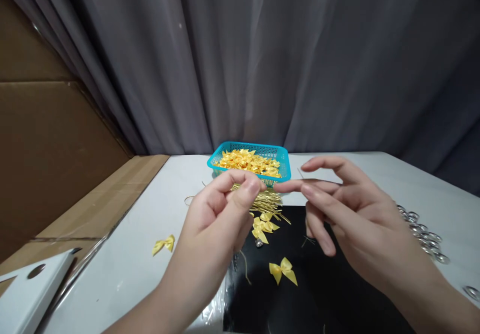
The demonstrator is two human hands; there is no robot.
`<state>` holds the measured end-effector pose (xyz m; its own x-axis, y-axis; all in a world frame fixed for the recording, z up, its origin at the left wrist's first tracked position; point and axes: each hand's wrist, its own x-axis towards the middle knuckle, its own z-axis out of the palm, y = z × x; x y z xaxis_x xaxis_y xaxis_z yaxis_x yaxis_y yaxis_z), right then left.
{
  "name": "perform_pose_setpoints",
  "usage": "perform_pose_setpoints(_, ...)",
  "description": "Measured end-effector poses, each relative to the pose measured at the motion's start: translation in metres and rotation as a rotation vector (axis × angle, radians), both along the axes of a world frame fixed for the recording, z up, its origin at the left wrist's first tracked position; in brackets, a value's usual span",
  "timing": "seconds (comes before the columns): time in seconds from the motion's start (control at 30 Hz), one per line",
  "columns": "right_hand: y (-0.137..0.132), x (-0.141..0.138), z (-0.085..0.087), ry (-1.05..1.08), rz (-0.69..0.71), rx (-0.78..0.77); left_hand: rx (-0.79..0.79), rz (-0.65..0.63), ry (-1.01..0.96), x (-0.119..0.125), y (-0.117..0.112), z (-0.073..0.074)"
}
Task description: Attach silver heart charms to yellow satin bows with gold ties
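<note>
The left hand point(221, 216) is in front of the blue basket point(285, 164), its thumb and finger pressed together; what they pinch is too small to tell. The right hand point(356, 214), in front and to the basket's right, has its fingers spread; I can't tell if it grips. A thin thread point(300, 173), just right of the basket, stands up, its top leaning toward it. The hands seem busy with fine thread, which calls for a steady pinch.

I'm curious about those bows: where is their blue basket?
In the head view, the blue basket sits near the middle, at the far side of the table, between the gold strips and the grey curtain.
</note>
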<state>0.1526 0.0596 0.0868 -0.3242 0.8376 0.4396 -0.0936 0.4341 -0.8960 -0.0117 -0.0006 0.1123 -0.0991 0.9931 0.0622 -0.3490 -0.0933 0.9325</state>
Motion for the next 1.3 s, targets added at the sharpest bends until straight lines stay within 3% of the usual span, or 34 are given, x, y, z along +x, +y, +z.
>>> perform_pose_setpoints(0.2, -0.021, -0.01, -0.001, -0.019, 0.119, -0.194, 0.036, 0.027, 0.062, 0.008, -0.002, -0.001)
perform_pose_setpoints(0.37, -0.029, -0.013, -0.002, 0.007, 0.147, -0.222, 0.024, -0.038, 0.042, 0.013, -0.003, -0.005)
perform_pose_setpoints(0.53, -0.03, -0.014, -0.001, -0.083, 0.038, -0.117, 0.072, -0.011, 0.131, 0.013, -0.004, -0.012)
perform_pose_setpoints(0.7, -0.034, -0.009, 0.001, -0.172, 0.015, -0.072, 0.102, 0.053, 0.292, 0.014, -0.007, -0.012)
perform_pose_setpoints(0.87, -0.039, -0.008, -0.001, -0.156, -0.067, 0.002, 0.066, -0.023, 0.176, 0.013, -0.009, -0.006)
perform_pose_setpoints(1.07, -0.034, -0.011, 0.001, -0.106, -0.249, 0.217, -0.005, -0.094, 0.089, 0.011, -0.009, -0.002)
perform_pose_setpoints(1.3, -0.035, -0.01, 0.004, -0.116, -0.237, 0.286, -0.029, -0.158, 0.062, 0.01, -0.008, -0.004)
